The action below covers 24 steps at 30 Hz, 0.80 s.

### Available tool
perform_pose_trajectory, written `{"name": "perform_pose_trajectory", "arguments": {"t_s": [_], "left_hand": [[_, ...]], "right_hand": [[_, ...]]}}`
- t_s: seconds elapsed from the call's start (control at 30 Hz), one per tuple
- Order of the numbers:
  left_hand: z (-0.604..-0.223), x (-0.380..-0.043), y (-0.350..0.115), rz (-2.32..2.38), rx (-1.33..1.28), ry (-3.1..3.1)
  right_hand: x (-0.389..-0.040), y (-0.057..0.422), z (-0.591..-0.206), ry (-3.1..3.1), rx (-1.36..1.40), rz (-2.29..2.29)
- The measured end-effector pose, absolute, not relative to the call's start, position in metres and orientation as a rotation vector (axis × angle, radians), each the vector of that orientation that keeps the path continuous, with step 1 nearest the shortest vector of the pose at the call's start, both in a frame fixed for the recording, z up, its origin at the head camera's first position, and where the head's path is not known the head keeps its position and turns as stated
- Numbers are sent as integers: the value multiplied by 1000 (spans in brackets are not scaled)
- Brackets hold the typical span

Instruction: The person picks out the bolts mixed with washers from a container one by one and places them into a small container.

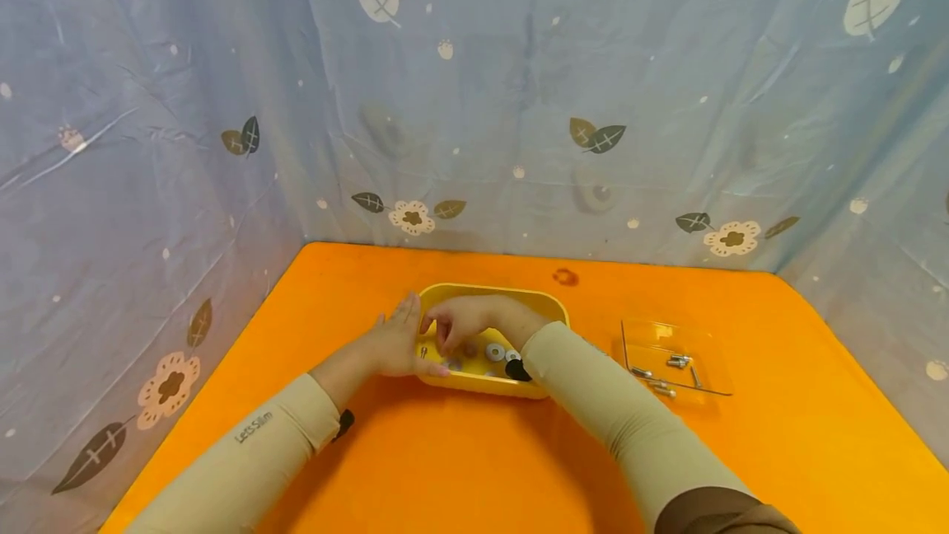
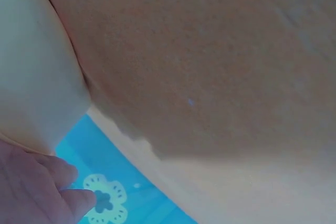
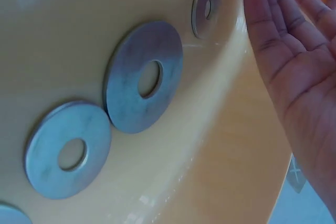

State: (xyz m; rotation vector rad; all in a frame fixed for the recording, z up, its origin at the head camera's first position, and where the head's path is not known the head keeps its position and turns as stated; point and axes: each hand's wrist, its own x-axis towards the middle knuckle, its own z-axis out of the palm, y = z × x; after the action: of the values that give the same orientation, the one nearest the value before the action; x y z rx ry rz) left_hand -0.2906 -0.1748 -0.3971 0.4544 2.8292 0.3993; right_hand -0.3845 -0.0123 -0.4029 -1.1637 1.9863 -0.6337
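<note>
A yellow bin (image 1: 482,384) stands on the orange table. My left hand (image 1: 396,348) lies along its left end, fingers straight against the wall and thumb over the front rim. In the right wrist view these straight left fingers (image 3: 262,30) show beside the bin's edge. My right hand (image 1: 461,321) reaches down inside the bin at the left, its fingers bent toward the floor; I cannot tell whether they pinch anything. Flat metal washers (image 1: 490,346) lie on the bin floor, and a large washer (image 3: 122,95) appears close up. A small screw (image 1: 423,351) is near the left wall.
Right of the bin is a clear plastic tray (image 1: 715,336) with several metal screws (image 1: 678,362) and a thin rod-like piece (image 1: 695,377). Leaf-patterned curtains (image 1: 489,105) enclose the orange table (image 1: 415,460) at the back and sides.
</note>
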Motion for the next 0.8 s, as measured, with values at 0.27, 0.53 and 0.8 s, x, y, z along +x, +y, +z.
{"name": "perform_pose_trajectory", "arguments": {"t_s": [0.27,0.53,0.8], "left_hand": [[-397,-292,-176,391,468,2829],[-397,-292,-177,409,446,2831],[-397,-294,-175,402,455,2819]], "right_hand": [[-382,-15,-408,1957,-1122,-608],[-380,-23,-408,2022,-1116,-529],[-378,-23,-410,1999,-1169,-509]]}}
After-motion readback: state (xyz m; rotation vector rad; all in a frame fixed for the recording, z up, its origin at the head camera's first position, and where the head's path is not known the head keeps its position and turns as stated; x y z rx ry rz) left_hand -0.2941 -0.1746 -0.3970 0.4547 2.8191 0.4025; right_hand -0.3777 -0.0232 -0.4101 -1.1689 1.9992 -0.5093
